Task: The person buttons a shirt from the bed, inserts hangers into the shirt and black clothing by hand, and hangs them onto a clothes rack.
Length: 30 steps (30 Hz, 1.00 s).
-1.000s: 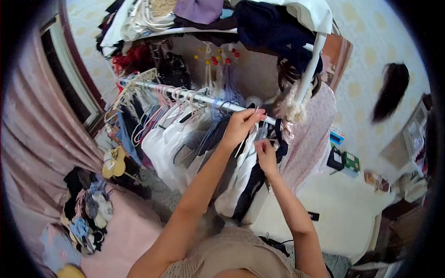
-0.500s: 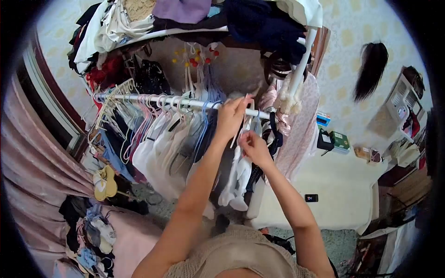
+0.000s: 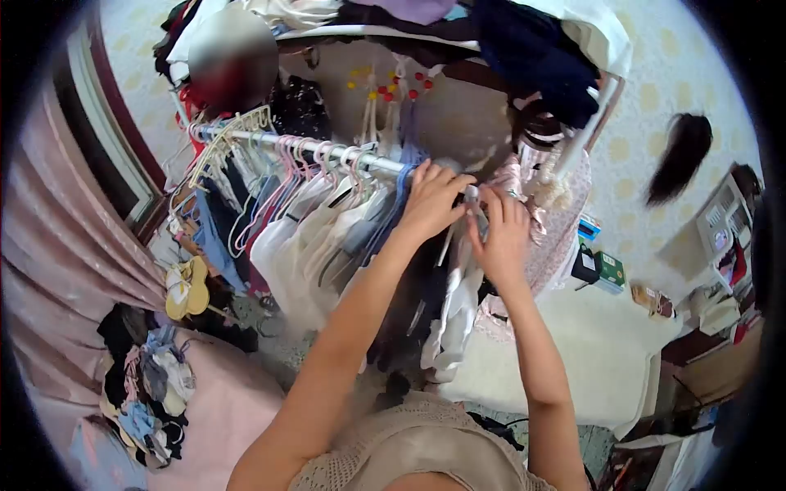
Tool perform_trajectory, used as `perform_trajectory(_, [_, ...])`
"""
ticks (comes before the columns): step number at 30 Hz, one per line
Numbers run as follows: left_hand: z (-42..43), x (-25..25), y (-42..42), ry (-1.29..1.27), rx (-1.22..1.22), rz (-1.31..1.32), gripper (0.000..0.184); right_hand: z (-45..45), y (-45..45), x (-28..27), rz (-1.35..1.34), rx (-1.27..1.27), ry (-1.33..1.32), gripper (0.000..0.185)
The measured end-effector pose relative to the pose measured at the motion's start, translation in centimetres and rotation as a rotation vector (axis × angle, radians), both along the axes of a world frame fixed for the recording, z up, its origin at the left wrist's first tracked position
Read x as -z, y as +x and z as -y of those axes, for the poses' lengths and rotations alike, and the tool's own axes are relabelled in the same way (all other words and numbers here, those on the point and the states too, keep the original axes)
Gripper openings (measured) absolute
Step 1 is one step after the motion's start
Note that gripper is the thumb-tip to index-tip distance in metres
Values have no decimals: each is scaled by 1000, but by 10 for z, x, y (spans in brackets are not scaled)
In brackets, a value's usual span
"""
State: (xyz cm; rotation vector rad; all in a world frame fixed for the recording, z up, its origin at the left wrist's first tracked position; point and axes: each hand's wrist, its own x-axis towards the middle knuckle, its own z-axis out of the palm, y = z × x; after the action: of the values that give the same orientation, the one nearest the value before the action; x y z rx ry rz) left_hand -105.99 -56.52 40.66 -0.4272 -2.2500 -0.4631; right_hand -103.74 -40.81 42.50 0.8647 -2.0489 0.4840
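My left hand [image 3: 432,200] lies across the white clothes rail [image 3: 385,160], fingers spread, touching the hangers there. Just right of it, my right hand [image 3: 501,239] is raised at the rail, fingers stretched and thumb apart, close to a hanger's hook. Below and between my hands hangs a white garment [image 3: 464,311], beside dark clothes. To the left, blue hangers [image 3: 401,192] are bunched against my left hand, followed by pink and white hangers carrying a white top [image 3: 282,254] and other clothes. My fingers partly hide the rail and hooks.
Folded clothes [image 3: 532,53] are piled on the rack's top. A pink lace garment [image 3: 565,188] hangs at its right end. A white table [image 3: 589,344] stands right, with small boxes [image 3: 609,270] at its back. Clothes [image 3: 147,393] lie heaped lower left beside a pink curtain [image 3: 74,270].
My right hand has risen from the white garment to the rail, its fingers straightening. My left hand has changed from gripping at a hook to spread fingers. The view has shifted slightly.
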Motion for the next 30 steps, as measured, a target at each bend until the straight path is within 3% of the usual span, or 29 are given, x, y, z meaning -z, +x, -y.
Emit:
perform_trajectory(4, [23,0,-1,26,24,15,40,3,-22,5,-30,145,213,63])
perform_trajectory(9, [61,-2,1,-2,-7,2,40,27,-33,7,-58,132,266,66])
perform_trajectory(20, [117,-3,0,34,-31,78,41,118,-56,15,-76,43,241,44])
perform_trajectory(25, [121,-4,3,36,-15,68,37,112,-56,9,-76,-31,225,41])
perform_trajectory(27, [120,-4,4,59,7,76,35,100,-55,0,139,-108,293,44])
perform_trajectory(30, [117,-3,6,75,-6,90,33,90,-56,1,127,-125,253,49])
